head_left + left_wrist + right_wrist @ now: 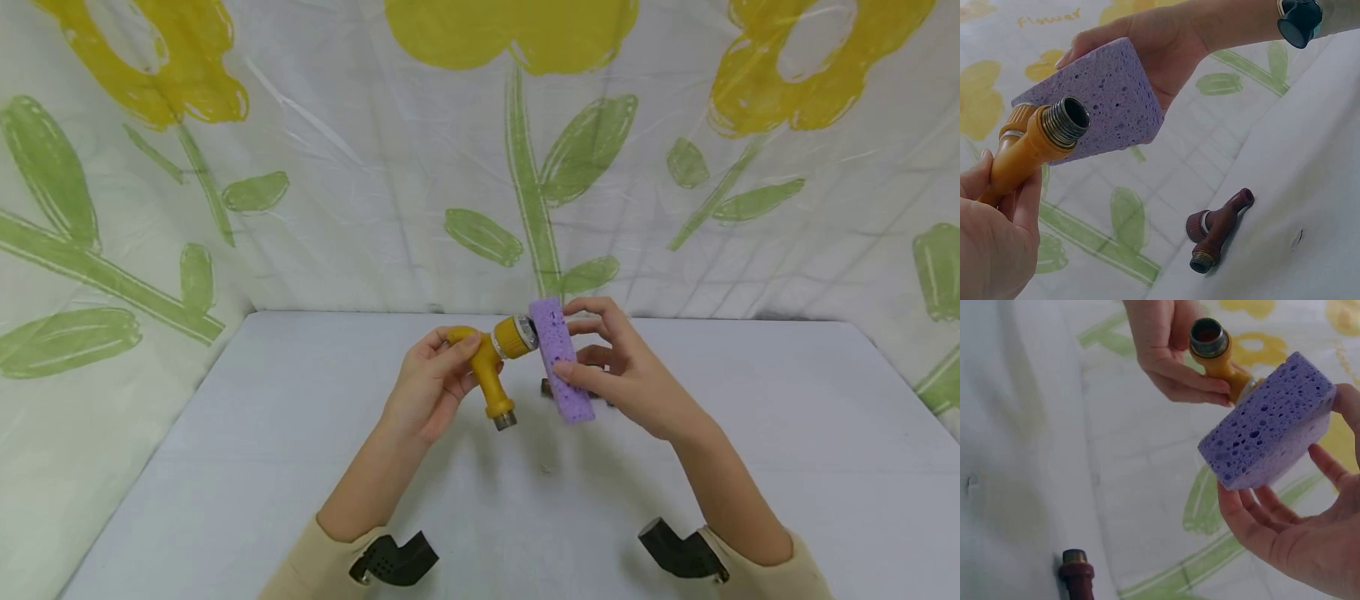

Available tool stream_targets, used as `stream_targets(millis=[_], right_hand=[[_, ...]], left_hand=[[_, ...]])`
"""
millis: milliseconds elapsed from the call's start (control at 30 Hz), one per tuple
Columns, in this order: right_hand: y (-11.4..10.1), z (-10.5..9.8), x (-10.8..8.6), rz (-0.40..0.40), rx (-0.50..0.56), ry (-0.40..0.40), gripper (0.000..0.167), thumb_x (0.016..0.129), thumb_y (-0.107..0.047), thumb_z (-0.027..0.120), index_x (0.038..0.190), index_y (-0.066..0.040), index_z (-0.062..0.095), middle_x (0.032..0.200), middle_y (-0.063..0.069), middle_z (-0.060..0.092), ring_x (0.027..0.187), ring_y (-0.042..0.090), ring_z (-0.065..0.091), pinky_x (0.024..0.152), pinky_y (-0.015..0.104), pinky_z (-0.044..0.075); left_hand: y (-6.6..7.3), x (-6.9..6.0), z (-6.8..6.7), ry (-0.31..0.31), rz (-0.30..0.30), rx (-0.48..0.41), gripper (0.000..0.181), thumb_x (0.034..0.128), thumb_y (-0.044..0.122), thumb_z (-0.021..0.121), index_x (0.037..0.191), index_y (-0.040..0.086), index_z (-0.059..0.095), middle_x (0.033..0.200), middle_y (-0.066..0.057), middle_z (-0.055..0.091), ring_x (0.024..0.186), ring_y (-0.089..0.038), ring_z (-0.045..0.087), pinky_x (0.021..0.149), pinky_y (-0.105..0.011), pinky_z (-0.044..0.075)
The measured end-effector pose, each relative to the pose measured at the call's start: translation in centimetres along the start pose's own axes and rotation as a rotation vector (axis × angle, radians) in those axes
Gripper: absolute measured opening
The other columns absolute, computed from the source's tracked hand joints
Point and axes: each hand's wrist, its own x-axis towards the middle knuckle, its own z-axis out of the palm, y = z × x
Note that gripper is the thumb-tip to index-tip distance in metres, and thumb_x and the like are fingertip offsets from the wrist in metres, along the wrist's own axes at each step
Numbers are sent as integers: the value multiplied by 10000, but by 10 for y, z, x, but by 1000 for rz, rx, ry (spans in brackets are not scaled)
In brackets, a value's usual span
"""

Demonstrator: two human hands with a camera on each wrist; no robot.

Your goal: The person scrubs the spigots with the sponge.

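My left hand (433, 377) grips a yellow tap (489, 373) by its curved end, above the table. Its threaded metal inlet points down toward me, and its ribbed yellow knob (513, 337) faces right. A purple sponge (558, 358), a porous block, is held by its edges between the thumb and fingers of my right hand (630, 367). The sponge's broad face is against or very near the knob's end; the contact itself is hidden. Behind the sponge on the table lies a dark red tap (1216, 228), mostly covered in the head view.
A white-covered table (300, 467) spreads beneath both hands. A small mark (546, 469) shows on its cover. Behind stands a white sheet (360, 167) painted with yellow flowers and green leaves. Dark devices (393, 560) are strapped at both wrists.
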Motion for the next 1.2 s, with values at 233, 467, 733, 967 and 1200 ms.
stream_targets(millis=[233,467,733,967,1200], right_hand=[[-3,11,-2,-87,-197,122,625,899,-74,840,1414,-203,510,1348,78,472,1006,295,603,751,297,588],[-6,19,-2,-174,-326,263,517,891,-71,824,1374,-175,672,1330,50,532,1101,212,493,826,327,505],[3,9,3,-78,-235,184,459,1049,-129,637,1493,-185,536,1407,143,588,1019,287,651,760,271,605],[6,-3,2,53,-55,5,462,1123,-202,494,1546,-167,310,1452,265,474,1128,378,644,818,393,622],[5,3,1,-52,-110,-5,546,1020,-74,685,1430,-122,329,1360,198,427,985,331,672,772,338,646]], left_hand=[[-4,1,1,40,-3,-17,44,1063,-32,559,1079,9,556,1007,-50,671,879,-175,738,831,-336,665],[-7,1,2,-14,-10,47,93,1046,-63,567,1072,22,542,970,-46,698,851,-171,756,809,-368,671],[-6,-1,2,-51,-3,110,115,1019,-79,590,1048,24,547,971,-54,698,844,-170,756,792,-353,672],[-5,-1,0,-51,-21,65,53,1047,-56,556,1048,-6,542,973,-51,679,835,-153,729,801,-327,668],[-4,3,3,62,-41,18,45,1059,-21,574,1046,-12,532,1032,-79,628,826,-175,715,822,-329,665]])
